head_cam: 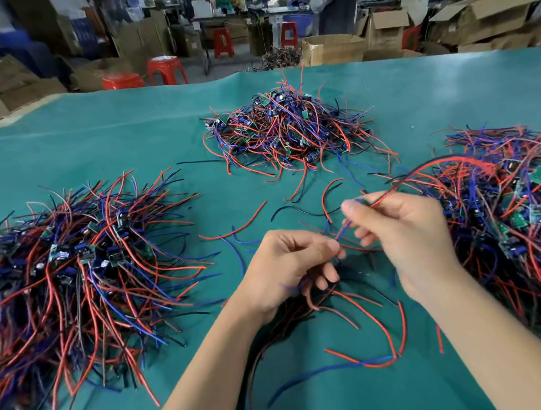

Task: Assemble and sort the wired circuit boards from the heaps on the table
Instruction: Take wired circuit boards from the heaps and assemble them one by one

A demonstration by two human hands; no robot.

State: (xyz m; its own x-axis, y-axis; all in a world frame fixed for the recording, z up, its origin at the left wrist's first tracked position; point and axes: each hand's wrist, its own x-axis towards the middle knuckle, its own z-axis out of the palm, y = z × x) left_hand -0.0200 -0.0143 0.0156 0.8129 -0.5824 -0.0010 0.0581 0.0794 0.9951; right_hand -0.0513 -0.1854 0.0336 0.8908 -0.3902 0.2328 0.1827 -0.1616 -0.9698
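Your left hand (291,261) and right hand (403,226) each pinch wires in curled fingers mid-untangling, so next ease the red wire (428,165) free.

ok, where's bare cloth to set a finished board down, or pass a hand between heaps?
Free: the green cloth at far left, between the left heap and the table's far edge; the far right corner behind the right heap; the lane between left heap and middle heap. Crowded: loose wires around both hands, left hand and right hand, and along the near edge.
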